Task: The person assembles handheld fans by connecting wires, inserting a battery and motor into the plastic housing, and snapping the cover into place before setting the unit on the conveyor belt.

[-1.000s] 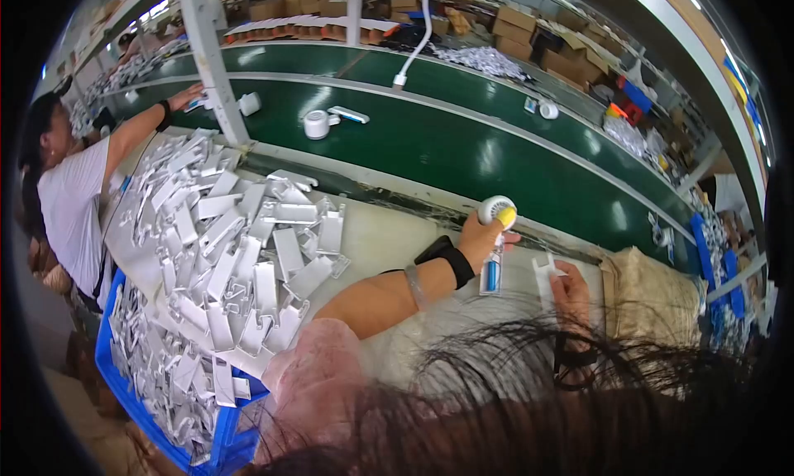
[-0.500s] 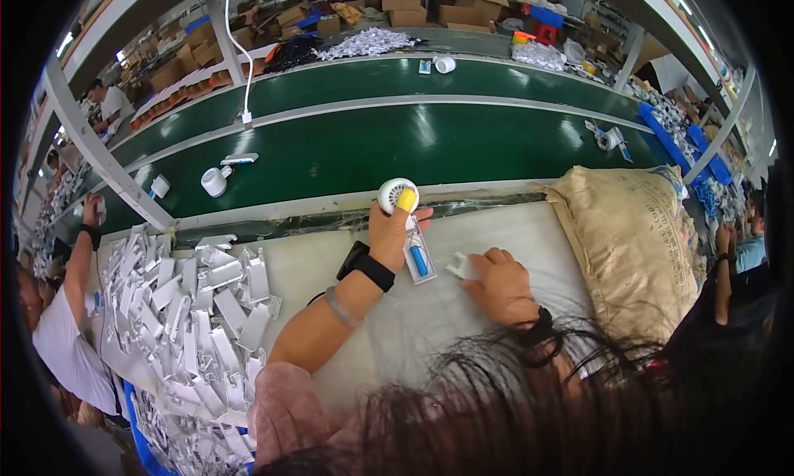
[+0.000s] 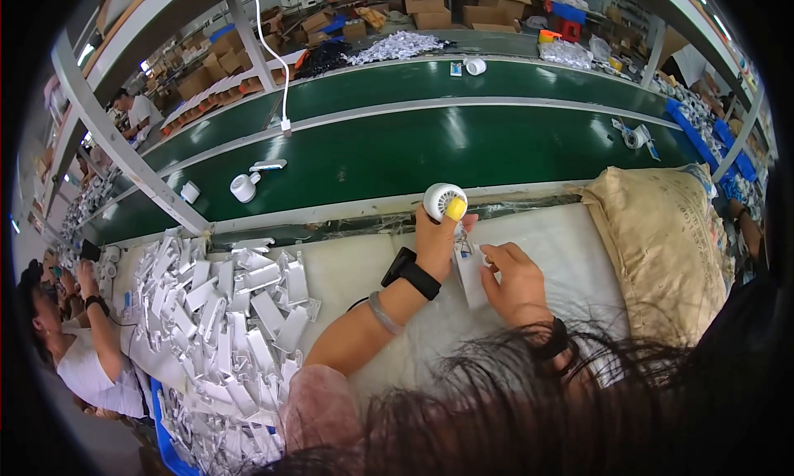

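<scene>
My left hand (image 3: 434, 246) is closed around the neck of a small white handheld fan (image 3: 441, 197), whose round grille tilts up. A yellow covering (image 3: 456, 209) wraps my left thumb. Below the head, a plain white handle cover (image 3: 471, 279) lies over the fan's handle, with thin wires showing at its upper end. My right hand (image 3: 514, 287) is beside it, thumb and fingers pinched at the cover's upper right edge. Whether the cover sits fully closed I cannot tell.
A heap of white plastic handle shells (image 3: 236, 310) covers the left of the table. On the right lies a full brown sack (image 3: 657, 253). The green conveyor belt (image 3: 364, 157) beyond carries a few white fans (image 3: 243, 187). A white cable (image 3: 273, 54) hangs down. A co-worker (image 3: 95, 356) sits at left.
My right hand has brought the white piece onto the fan's handle. The blue battery seen there before is now covered. The whole scene has shifted rightward in view.
</scene>
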Tool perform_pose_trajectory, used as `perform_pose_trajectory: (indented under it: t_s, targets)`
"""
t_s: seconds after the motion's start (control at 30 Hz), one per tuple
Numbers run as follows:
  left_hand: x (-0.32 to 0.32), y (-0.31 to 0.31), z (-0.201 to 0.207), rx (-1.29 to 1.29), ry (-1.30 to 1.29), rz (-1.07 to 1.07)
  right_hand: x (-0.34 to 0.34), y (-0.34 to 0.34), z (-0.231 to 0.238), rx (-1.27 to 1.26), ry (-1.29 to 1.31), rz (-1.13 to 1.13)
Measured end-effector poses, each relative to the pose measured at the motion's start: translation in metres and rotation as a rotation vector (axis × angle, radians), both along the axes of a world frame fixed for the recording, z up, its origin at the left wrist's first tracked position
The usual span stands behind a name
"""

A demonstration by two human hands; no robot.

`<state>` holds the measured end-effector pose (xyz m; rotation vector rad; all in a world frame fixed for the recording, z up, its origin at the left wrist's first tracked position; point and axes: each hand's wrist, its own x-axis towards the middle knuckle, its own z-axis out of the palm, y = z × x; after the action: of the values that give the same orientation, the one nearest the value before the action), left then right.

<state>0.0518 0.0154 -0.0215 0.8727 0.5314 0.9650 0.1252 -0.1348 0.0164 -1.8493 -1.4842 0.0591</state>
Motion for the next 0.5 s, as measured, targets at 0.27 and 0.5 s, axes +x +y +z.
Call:
perform_pose_trajectory:
  t_s: [0.27,0.5]
  targets:
    - [-0.002,-0.001,0.005,0.002,0.034,0.032,-0.006,-0.016,0.008,-0.139,-0.291,-0.054]
    - [0.003,-0.001,0.000,0.035,0.031,0.039,-0.014,-0.015,-0.005,-0.281,-0.383,-0.025]
